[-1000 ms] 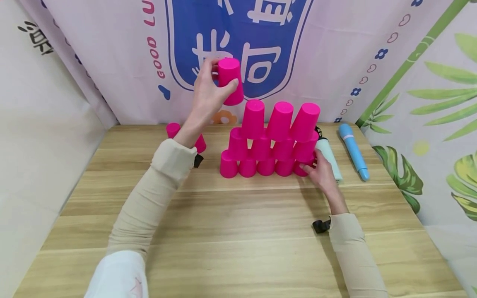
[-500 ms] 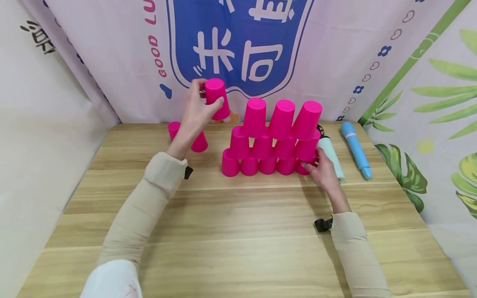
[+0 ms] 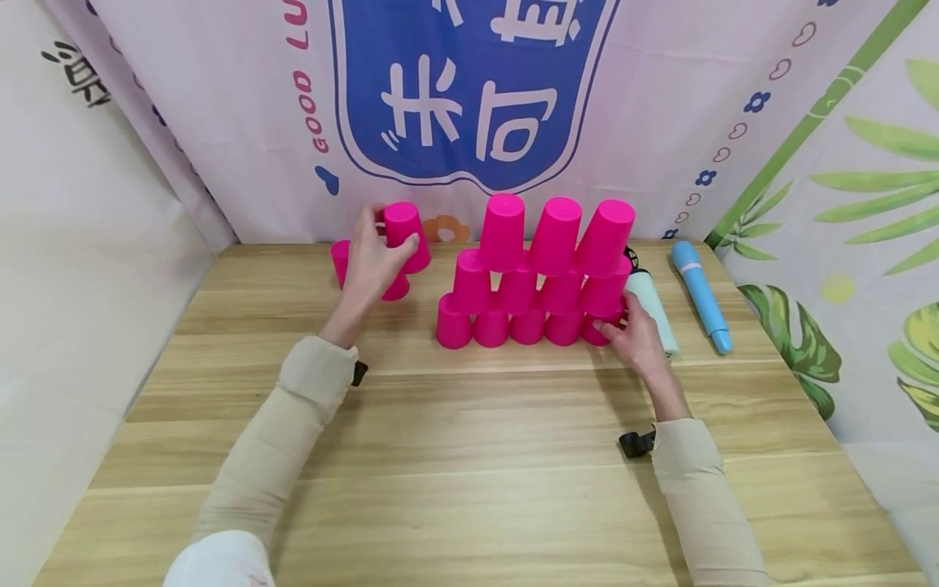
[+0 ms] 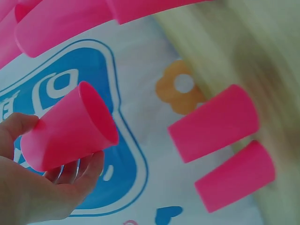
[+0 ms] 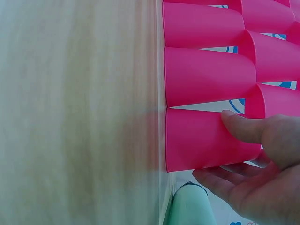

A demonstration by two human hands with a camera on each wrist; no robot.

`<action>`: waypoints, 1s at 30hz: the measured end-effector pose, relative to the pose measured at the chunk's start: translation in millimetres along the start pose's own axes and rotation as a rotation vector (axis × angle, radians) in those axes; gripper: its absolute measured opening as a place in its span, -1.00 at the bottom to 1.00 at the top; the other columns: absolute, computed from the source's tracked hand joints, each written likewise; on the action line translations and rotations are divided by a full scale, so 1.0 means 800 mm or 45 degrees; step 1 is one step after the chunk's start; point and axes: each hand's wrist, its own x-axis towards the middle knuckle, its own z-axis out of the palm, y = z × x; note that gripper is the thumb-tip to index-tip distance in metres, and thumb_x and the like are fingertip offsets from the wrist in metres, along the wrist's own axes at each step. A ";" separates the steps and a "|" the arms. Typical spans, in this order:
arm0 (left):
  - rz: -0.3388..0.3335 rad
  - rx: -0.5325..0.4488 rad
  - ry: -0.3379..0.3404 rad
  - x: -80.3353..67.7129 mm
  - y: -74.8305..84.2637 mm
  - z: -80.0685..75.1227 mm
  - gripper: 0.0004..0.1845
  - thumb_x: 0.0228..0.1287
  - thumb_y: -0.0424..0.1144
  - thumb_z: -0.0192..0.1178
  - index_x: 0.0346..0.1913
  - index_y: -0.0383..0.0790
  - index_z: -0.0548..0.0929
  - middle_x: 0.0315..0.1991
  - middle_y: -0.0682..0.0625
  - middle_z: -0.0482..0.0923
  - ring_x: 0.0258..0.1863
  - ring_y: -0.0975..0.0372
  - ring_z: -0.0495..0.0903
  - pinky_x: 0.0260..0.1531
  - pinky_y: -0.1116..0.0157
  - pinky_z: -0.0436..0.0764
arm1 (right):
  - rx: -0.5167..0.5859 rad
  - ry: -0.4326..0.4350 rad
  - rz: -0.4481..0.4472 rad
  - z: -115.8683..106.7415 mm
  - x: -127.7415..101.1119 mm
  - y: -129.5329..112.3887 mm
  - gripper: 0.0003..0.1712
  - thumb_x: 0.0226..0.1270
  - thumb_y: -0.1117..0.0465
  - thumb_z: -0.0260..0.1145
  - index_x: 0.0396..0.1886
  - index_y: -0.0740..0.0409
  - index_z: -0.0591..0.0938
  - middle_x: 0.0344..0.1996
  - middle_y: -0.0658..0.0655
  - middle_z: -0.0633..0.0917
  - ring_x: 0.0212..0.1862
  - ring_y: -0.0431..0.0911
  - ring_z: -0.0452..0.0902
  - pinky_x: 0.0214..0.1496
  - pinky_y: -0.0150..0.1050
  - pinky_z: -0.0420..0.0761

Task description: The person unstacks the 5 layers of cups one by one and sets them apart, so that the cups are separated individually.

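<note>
Left hand: fingers curled round the held cup, pink, mouth down, raised off the worktop near its far edge
Right hand: fingers gripping the end cup, bottom row, on the side toward the worktop's right edge
Stack: pink cups in rows of five, four and three, along the far edge
Loose cups: two, mouth down, toward the far left corner
Mint cylinder: beside the stack, perhaps a bottle, partly hidden
Blue stick: by the far right corner
</note>
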 end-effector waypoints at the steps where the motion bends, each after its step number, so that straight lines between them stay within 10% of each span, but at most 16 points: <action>1: -0.002 0.012 0.005 -0.002 -0.004 0.000 -0.36 0.17 -0.24 0.27 0.25 -0.33 0.24 0.17 -0.20 0.37 0.15 0.00 0.41 0.13 0.10 0.47 | 0.000 0.001 -0.001 0.000 0.000 0.000 -0.28 0.31 0.38 0.25 0.39 0.38 0.17 0.17 0.45 0.44 0.18 0.29 0.40 0.23 0.11 0.43; 30: -0.144 0.011 0.042 -0.043 -0.103 0.005 -0.35 0.15 -0.34 0.26 0.26 -0.41 0.20 0.18 -0.34 0.34 0.16 -0.09 0.40 0.20 0.04 0.42 | -0.017 0.025 -0.025 0.002 0.000 0.002 -0.26 0.29 0.38 0.26 0.40 0.37 0.17 0.15 0.44 0.46 0.16 0.28 0.42 0.21 0.11 0.45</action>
